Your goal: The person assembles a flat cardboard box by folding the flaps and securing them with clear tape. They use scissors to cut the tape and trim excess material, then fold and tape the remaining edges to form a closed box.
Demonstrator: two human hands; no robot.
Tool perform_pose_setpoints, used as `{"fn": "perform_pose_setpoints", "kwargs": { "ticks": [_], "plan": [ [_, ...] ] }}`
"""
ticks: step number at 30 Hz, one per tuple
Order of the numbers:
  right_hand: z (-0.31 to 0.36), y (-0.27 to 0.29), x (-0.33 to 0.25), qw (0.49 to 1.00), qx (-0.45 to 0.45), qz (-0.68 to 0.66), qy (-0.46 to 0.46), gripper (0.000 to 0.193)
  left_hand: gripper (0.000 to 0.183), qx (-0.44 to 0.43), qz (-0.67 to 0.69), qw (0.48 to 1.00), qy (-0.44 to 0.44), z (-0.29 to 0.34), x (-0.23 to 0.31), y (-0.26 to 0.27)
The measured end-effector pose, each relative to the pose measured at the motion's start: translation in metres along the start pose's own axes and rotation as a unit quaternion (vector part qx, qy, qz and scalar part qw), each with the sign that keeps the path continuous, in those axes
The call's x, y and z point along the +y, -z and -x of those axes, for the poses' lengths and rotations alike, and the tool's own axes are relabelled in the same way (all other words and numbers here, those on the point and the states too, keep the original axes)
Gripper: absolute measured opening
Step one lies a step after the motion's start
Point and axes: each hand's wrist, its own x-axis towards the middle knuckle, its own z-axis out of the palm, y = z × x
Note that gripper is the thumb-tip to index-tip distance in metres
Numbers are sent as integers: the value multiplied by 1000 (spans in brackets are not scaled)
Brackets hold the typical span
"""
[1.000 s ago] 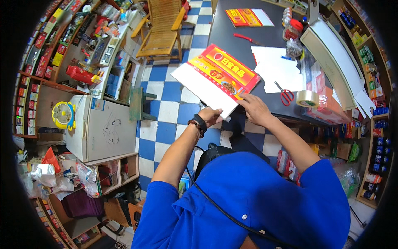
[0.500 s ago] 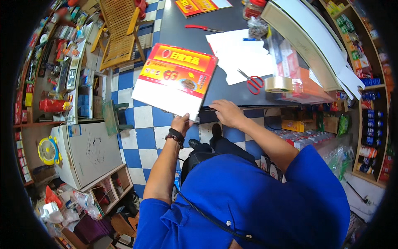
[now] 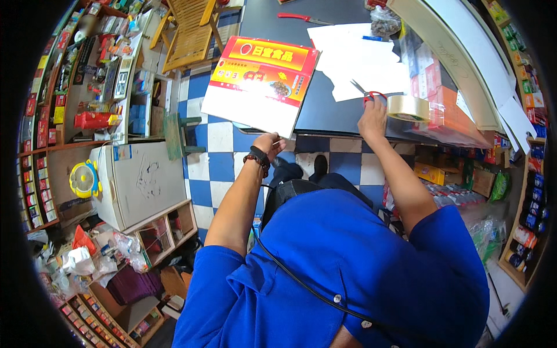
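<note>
A red, yellow and white cardboard panel [image 3: 255,107] hangs partly over the left end of the dark table [image 3: 328,116]. Its near edge is gripped by my left hand [image 3: 270,144], whose thumb and fingers are partly hidden by the board. My right hand [image 3: 373,120] has its fingers on the red handles of a pair of scissors [image 3: 358,87], covering part of them. The blades lie over white paper sheets [image 3: 354,55]. Just right of that hand, a roll of clear tape [image 3: 408,108] stands on the table.
A red-handled knife [image 3: 304,18] lies farther back. Plastic-wrapped red boxes [image 3: 435,93] and a large leaning board [image 3: 447,55] border the table's right. A wooden chair [image 3: 188,35], a green stool [image 3: 174,136] and a white fridge [image 3: 145,185] are on the left.
My right hand has moved from the table's near edge forward and right onto the scissors. My left hand still holds the panel; the whole view has shifted.
</note>
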Motion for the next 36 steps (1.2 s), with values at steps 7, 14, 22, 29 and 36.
{"fn": "perform_pose_setpoints", "kwargs": {
  "ticks": [7, 14, 22, 29, 36],
  "plan": [
    [-21, 0, 6, 997, -52, -50, -25, 24, 21, -4, 46, 999, -9, 3, -2, 1],
    [-32, 19, 5, 979, -199, -29, -5, 26, 17, -91, 97, 991, -30, 46, 35, -26],
    [-11, 47, 20, 807, -335, -437, -215, 50, 13, -138, 117, 974, -138, 75, 63, -67],
    [-3, 187, -40, 866, -322, -380, 46, 64, 13, -152, 81, 966, -192, 96, 86, -81],
    [-39, 244, -73, 867, -400, -224, 197, 61, 23, -130, -40, 958, -254, 116, 100, -83]
  ]
}}
